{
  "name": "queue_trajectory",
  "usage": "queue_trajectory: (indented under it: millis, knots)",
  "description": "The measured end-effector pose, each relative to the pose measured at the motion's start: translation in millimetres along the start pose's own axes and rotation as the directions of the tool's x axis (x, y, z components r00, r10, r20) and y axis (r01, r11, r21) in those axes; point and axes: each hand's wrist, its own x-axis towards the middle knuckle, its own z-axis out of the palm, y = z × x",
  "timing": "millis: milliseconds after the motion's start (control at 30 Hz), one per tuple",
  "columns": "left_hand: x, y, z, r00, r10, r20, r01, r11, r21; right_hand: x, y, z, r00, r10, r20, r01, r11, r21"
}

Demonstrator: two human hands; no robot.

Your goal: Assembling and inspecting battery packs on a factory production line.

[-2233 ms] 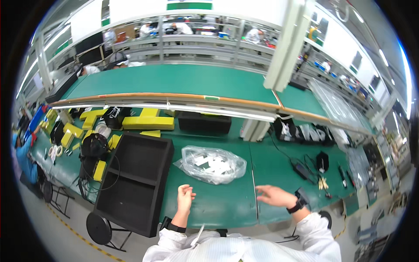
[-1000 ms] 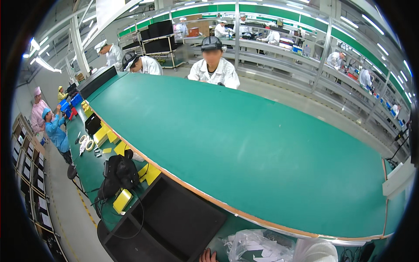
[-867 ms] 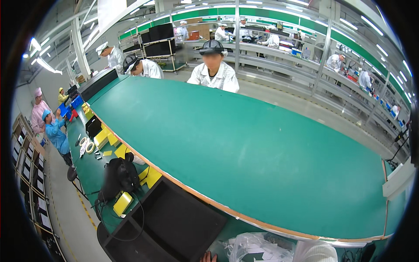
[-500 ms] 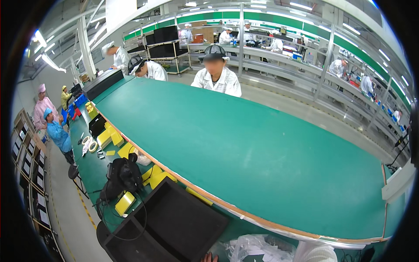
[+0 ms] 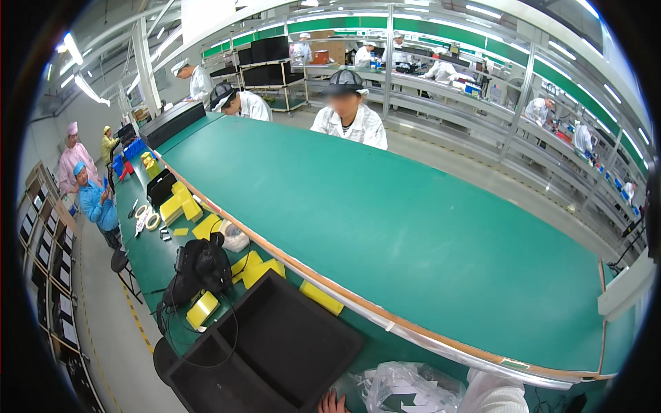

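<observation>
Now the view had tipped upward and swung left, so the raised shelf (image 5: 385,227) beyond the black divided tray (image 5: 303,337) filled most of it. A couple of seconds earlier both hands had shown clearly over the surface (image 5: 148,258), to the right of the tray; now only the fingers and knuckles of the left hand (image 5: 332,403) showed, close by the tray's near right corner. Whether they touched it, or how wide that grip was, I could not tell. The right hand was out of sight; a white sleeve (image 5: 494,394) lay well to the right of the tray. Between tray and sleeve sat the clear plastic bag (image 5: 413,389) of white pieces. Yellow blocks (image 5: 322,297) lay just beyond the tray, a black bag (image 5: 203,265) to its left. That change left any handling of the pieces unseen, and the work seemed, in my judgement, paused.
</observation>
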Motion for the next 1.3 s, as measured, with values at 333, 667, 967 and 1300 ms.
queue_trajectory:
  millis: [333, 667, 967, 1300]
  knots:
    - [5, 21, -17, 0.995, 0.026, 0.093, -0.059, 0.926, 0.372, -25, -8, 33, 0.977, 0.003, 0.212, -0.092, 0.906, 0.413]
    - [19, 43, -51, 0.978, -0.210, 0.015, 0.183, 0.814, -0.551, -204, -24, 73, 0.767, 0.057, 0.640, -0.421, 0.797, 0.433]
    - [9, 137, -63, 0.876, 0.089, 0.474, 0.482, -0.221, -0.848, -369, -2, 33, 0.772, 0.039, 0.634, -0.343, 0.865, 0.365]
    - [-34, 148, -121, 0.811, 0.235, 0.535, 0.585, -0.345, -0.734, -465, -30, -29, 0.765, -0.219, 0.606, -0.102, 0.888, 0.449]
